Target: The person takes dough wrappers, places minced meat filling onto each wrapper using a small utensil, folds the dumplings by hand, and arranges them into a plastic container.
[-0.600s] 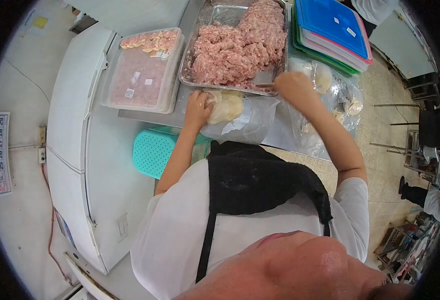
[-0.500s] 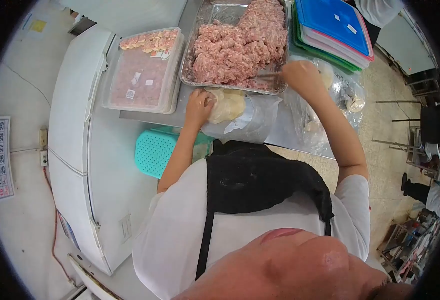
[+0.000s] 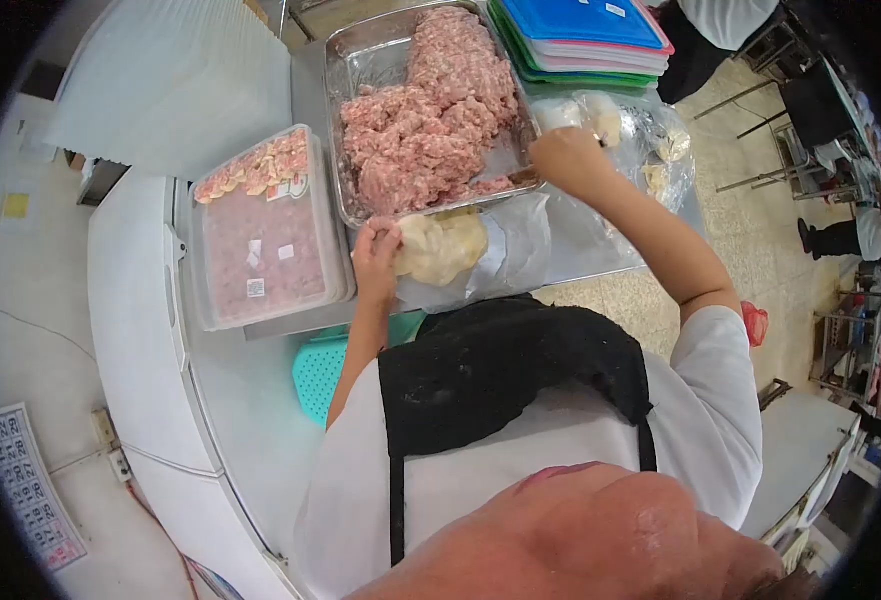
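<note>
Ground meat [image 3: 430, 120] is heaped in a metal tray [image 3: 339, 190]. Below the tray's near edge, pale yellow round wrappers [image 3: 445, 245] lie on a clear plastic sheet [image 3: 520, 240]. My left hand [image 3: 375, 250] pinches the left edge of the wrappers. My right hand [image 3: 570, 160] is closed round the handle of a utensil at the tray's near right corner. The utensil's flat end [image 3: 522, 176] reaches over the tray's edge, beside a little meat.
A lidded plastic container [image 3: 265, 240] stands left of the tray. Stacked coloured lids [image 3: 585, 30] are at the back right, with a plastic bag [image 3: 650, 140] nearer. A teal perforated basket [image 3: 320, 378] is below the table edge. Another person [image 3: 720, 25] stands at top right.
The camera view has turned, shifting the tray and container leftward in the frame. My right hand and utensil have moved to the tray's near right corner. My left hand remains at the wrappers.
</note>
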`<control>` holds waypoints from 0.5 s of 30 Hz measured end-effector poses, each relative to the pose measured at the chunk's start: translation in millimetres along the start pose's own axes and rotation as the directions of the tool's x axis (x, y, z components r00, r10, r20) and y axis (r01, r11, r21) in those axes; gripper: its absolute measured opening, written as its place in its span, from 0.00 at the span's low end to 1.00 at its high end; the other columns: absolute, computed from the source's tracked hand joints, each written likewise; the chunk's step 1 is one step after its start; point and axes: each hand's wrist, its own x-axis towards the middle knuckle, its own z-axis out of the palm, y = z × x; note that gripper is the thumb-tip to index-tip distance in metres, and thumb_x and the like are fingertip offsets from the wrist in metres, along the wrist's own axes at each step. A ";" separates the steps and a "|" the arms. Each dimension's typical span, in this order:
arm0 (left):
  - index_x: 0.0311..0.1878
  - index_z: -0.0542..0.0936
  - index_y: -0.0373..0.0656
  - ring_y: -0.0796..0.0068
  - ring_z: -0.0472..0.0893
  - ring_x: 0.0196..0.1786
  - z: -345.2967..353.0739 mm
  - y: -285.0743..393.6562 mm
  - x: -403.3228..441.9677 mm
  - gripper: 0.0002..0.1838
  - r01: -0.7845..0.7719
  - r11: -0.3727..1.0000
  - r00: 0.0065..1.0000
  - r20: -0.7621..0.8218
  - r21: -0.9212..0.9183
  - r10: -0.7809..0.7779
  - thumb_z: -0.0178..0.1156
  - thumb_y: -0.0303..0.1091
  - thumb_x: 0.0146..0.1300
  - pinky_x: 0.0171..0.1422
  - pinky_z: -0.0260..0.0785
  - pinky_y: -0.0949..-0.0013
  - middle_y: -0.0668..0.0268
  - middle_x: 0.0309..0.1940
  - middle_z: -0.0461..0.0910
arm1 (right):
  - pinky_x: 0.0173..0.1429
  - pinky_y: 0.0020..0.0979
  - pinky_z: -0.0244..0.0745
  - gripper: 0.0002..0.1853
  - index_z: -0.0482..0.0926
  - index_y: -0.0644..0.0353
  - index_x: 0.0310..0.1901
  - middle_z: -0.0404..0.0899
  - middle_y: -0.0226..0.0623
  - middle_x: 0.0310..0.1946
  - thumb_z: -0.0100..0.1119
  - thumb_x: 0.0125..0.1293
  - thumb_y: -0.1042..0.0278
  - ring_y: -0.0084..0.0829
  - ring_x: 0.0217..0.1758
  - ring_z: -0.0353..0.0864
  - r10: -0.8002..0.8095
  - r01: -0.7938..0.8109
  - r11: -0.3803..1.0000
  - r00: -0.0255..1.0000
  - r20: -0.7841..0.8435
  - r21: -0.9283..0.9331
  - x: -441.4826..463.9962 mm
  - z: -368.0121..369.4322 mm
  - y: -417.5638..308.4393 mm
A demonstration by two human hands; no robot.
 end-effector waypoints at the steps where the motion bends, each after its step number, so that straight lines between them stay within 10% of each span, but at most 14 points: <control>1: 0.44 0.76 0.39 0.65 0.79 0.46 0.8 1.5 3.4 0.07 0.094 0.943 0.996 0.041 -0.318 -0.085 0.57 0.31 0.65 0.53 0.72 0.64 0.60 0.42 0.79 | 0.29 0.41 0.77 0.07 0.83 0.59 0.22 0.81 0.42 0.21 0.58 0.51 0.67 0.41 0.28 0.84 -0.027 0.027 1.000 0.999 -0.020 -0.005 -0.3 4.7 -13.4; 3: 0.48 0.75 0.40 0.63 0.79 0.48 3.7 9.3 11.5 0.10 0.277 0.697 0.961 0.185 -0.661 -0.205 0.55 0.33 0.67 0.54 0.72 0.62 0.59 0.44 0.79 | 0.29 0.40 0.77 0.08 0.82 0.59 0.20 0.81 0.45 0.20 0.59 0.50 0.66 0.42 0.27 0.84 -0.071 0.070 0.997 0.996 -0.060 -0.026 -3.5 4.8 -44.3; 8: 0.58 0.72 0.39 0.59 0.80 0.50 -8.0 15.3 12.7 0.17 0.533 0.446 0.845 0.422 -0.719 -0.330 0.50 0.34 0.70 0.54 0.74 0.58 0.56 0.46 0.80 | 0.32 0.43 0.76 0.15 0.83 0.61 0.24 0.81 0.46 0.23 0.58 0.56 0.57 0.46 0.30 0.83 0.174 -0.174 0.985 0.975 0.138 -0.009 1.9 -20.2 -2.3; 12: 0.53 0.78 0.37 0.61 0.82 0.48 -12.2 14.2 4.4 0.16 0.481 0.858 0.816 0.450 -0.180 -0.363 0.54 0.35 0.67 0.54 0.74 0.60 0.58 0.46 0.82 | 0.34 0.45 0.77 0.17 0.83 0.62 0.25 0.81 0.48 0.24 0.57 0.57 0.55 0.47 0.31 0.83 0.187 -0.205 0.978 0.947 0.263 0.045 7.8 -1.5 -14.9; 15: 0.48 0.81 0.37 0.67 0.82 0.47 -14.9 12.6 0.2 0.13 -0.281 0.757 0.850 0.520 0.590 -0.090 0.54 0.34 0.67 0.53 0.73 0.66 0.61 0.42 0.84 | 0.35 0.46 0.77 0.16 0.83 0.62 0.24 0.81 0.49 0.24 0.57 0.57 0.57 0.47 0.31 0.83 0.120 -0.125 0.985 0.992 0.044 0.122 15.8 18.5 -47.8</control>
